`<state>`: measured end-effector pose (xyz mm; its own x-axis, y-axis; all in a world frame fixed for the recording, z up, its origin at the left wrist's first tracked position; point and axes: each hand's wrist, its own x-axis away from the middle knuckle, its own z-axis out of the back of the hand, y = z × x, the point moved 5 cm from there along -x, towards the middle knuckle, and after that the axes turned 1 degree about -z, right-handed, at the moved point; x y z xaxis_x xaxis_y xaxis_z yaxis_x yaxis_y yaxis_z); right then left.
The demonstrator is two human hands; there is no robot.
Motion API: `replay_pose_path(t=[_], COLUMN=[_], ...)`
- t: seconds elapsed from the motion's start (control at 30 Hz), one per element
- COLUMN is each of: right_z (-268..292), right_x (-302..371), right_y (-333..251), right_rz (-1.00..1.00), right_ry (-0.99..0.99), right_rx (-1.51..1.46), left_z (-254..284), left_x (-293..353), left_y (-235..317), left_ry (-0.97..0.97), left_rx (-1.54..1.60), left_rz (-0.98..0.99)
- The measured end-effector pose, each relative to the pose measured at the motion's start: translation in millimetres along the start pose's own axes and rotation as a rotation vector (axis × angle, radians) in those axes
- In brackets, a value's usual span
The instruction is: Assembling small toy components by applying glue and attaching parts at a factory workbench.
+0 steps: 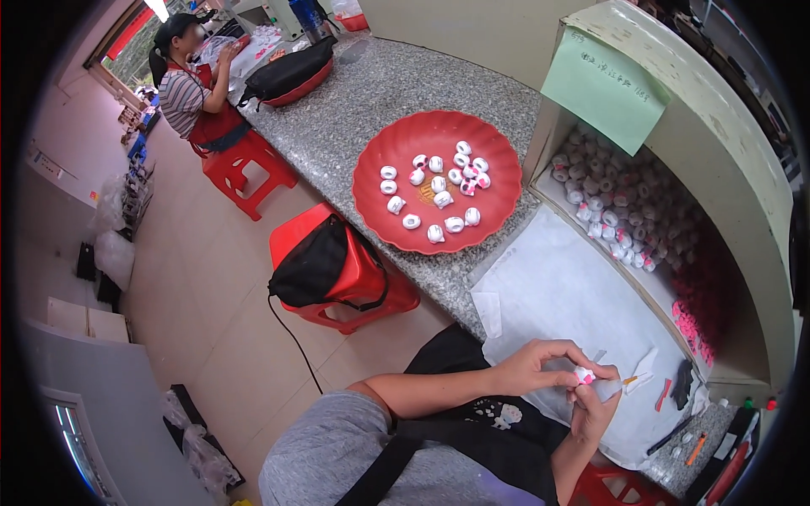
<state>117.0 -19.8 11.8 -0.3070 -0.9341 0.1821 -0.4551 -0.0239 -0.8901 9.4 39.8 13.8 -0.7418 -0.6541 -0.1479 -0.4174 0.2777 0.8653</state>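
Note:
Over the white sheet, my left hand (pixel 548 368) pinches a small white piece with pink parts (pixel 584 377) between thumb and fingertips. My right hand (pixel 594 411) is closed just beside it, its fingers around a translucent, tube-like thing (pixel 607 389) with an orange tip pointing away to the right. The fingers partly cover both things. To the far left of my hands, a red scalloped plate (pixel 380 221) carries several small white ring-like pieces (pixel 439 198), a few with pink on them.
A shelf bin (pixel 742 261) at the right holds many white pieces (pixel 624 185) and loose pink bits (pixel 693 333). White paper (pixel 548 278) covers the granite table (pixel 363 93). An orange pen-like tool (pixel 696 449) lies near right. Red stool (pixel 371 295); a co-worker (pixel 190 93) sits far left.

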Motion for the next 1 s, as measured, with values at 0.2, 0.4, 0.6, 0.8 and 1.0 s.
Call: replay_pose_path(t=[0.2,0.4,0.6,0.8,1.0], right_z=[-4,3,45,56,54], right_x=[-3,-5,12,20,17], right_y=[4,-10,-10,-17,-18], right_rz=[-0.015,0.043,0.022,0.027,0.075], right_ry=[-0.011,0.068,0.113,0.128,0.051], right_rx=[-0.025,0.063,0.09,0.069,0.041], left_z=[-2,64,147,57,-16], left_x=[3,-17,-42,-70,-155], left_y=[8,106,130,129,47], left_ry=[0.043,0.352,0.326,0.186,-0.166], left_rx=[-0.037,-1.245,-1.657,-1.653,-1.616], left_rz=[0.062,-0.523,-0.008,-0.386,-0.567])
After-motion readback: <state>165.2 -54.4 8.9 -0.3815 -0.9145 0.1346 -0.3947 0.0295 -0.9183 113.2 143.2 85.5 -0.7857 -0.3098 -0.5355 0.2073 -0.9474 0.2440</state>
